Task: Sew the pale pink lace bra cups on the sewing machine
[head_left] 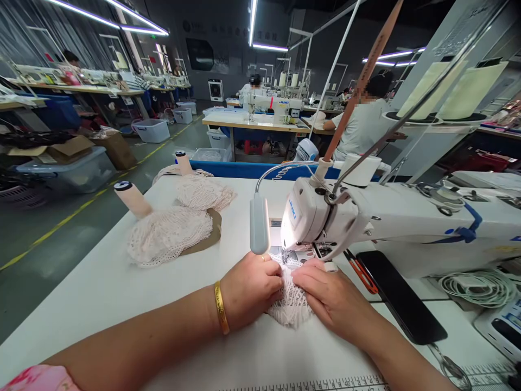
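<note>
Item 1: "JUKI", blue capitals, on the head of the near sewing machine [321, 214]; I read it plainly. Item 2: "JUKI" again, smaller, on the far sewing machine [280, 110]. Item 3: ruler strip [317, 385], graduated, its numerals too small for me to give. Item 4: back wall [244, 37], a row of characters, too dim for me. Item 5: brown post [359, 87], small marks I cannot make out.

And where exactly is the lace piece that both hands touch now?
In the head view, the lace piece lies low, just right of centre, between the left hand and right hand, its far end by the sewing machine's needle area.
</note>
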A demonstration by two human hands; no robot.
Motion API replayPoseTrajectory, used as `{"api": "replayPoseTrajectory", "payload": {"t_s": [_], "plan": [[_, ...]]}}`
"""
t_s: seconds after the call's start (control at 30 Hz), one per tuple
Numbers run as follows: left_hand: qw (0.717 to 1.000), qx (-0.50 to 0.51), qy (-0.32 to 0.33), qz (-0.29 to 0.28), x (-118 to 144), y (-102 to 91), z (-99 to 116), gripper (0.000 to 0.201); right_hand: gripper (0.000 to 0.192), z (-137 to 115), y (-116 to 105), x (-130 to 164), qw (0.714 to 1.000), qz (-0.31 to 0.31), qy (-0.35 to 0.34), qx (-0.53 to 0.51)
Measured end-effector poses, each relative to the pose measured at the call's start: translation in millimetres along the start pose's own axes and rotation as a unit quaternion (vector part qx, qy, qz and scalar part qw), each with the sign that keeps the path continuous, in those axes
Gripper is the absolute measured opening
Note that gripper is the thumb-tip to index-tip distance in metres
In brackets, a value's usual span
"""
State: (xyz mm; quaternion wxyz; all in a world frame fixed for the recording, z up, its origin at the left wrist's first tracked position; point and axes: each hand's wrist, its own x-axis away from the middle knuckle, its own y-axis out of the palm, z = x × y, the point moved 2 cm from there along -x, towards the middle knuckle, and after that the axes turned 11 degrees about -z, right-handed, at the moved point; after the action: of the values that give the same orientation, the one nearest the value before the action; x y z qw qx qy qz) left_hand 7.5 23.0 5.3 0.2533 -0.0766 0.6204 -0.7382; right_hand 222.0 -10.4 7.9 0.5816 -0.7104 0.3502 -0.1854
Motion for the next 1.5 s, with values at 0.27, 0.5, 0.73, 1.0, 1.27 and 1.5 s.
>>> {"api": "replayPoseTrajectory", "payload": {"t_s": [0.27, 0.5, 0.73, 1.0, 1.27, 1.5], "plan": [[1.000, -0.011, -0.010, 0.024, -0.4, 3.8, 4.3, 0.013, 0.037, 5.5, 4.1, 3.2, 0.999, -0.005, 0.035, 0.028], [0.999, -0.027, -0.025, 0.015, -4.1, 1.9, -0.9, 0.016, 0.036, 11.7, 10.2, 1.2, 0.996, -0.024, 0.077, 0.037], [0.999, -0.013, -0.011, 0.039, -3.8, -2.2, -2.1, 0.018, 0.039, 12.1, 8.7, 2.4, 0.997, -0.009, 0.072, 0.029], [0.997, 0.024, 0.075, 0.001, 4.8, -3.0, 14.0, 0.015, 0.035, -4.6, -2.7, 6.9, 0.996, -0.041, -0.046, -0.064], [0.999, -0.010, 0.037, 0.011, 4.5, 0.6, 8.7, 0.017, 0.035, -2.1, 0.3, 5.2, 0.997, -0.037, -0.043, -0.051], [1.000, -0.015, 0.011, 0.006, 0.3, 4.7, -1.1, 0.014, 0.038, -1.2, 2.3, -0.6, 1.000, 0.007, -0.024, -0.001]]}}
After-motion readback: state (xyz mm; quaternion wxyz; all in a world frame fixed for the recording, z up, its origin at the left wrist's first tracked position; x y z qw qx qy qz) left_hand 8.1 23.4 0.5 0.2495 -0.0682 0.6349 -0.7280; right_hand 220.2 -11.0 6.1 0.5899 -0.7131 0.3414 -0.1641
